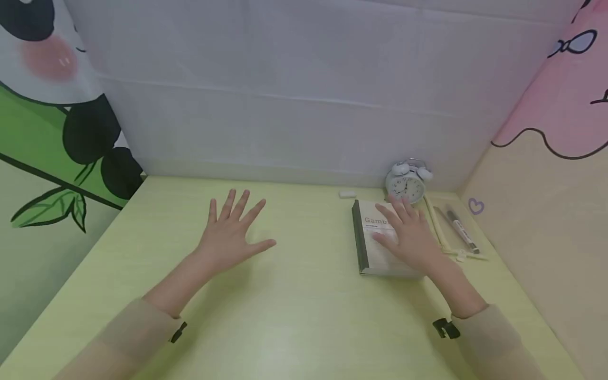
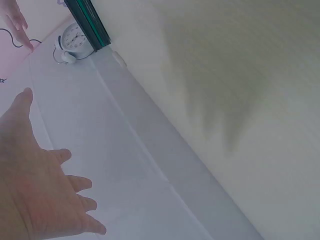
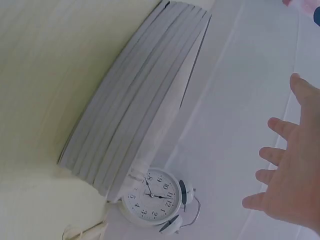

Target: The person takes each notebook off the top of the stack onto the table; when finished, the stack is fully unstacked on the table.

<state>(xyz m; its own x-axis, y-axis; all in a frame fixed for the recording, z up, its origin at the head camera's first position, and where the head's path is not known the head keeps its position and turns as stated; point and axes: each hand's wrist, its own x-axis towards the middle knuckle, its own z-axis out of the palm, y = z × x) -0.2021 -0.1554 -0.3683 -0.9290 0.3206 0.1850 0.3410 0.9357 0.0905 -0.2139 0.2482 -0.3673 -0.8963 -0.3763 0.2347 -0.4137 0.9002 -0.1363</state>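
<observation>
My left hand [image 1: 225, 243] hovers over the left half of the table, fingers spread wide and straight, holding nothing. In the left wrist view its palm and outstretched fingers show with nothing between them. The right hand [image 1: 414, 240], also spread, is held above a stack of notebooks [image 1: 380, 265] and covers part of the top cover in the head view. From the right wrist, the pale page edges of several notebooks [image 3: 135, 95] appear, with the fingers apart from them. Dark green spines [image 2: 89, 22] face the left wrist camera.
Behind the notebooks stands a white twin-bell alarm clock [image 1: 405, 186]. A small white block [image 1: 347, 195] lies left of it. At the right, a clear zip pouch [image 1: 444, 235] carries a marker pen [image 1: 462, 231]. A white cloth wall [image 1: 266, 116] rises along the table's back edge.
</observation>
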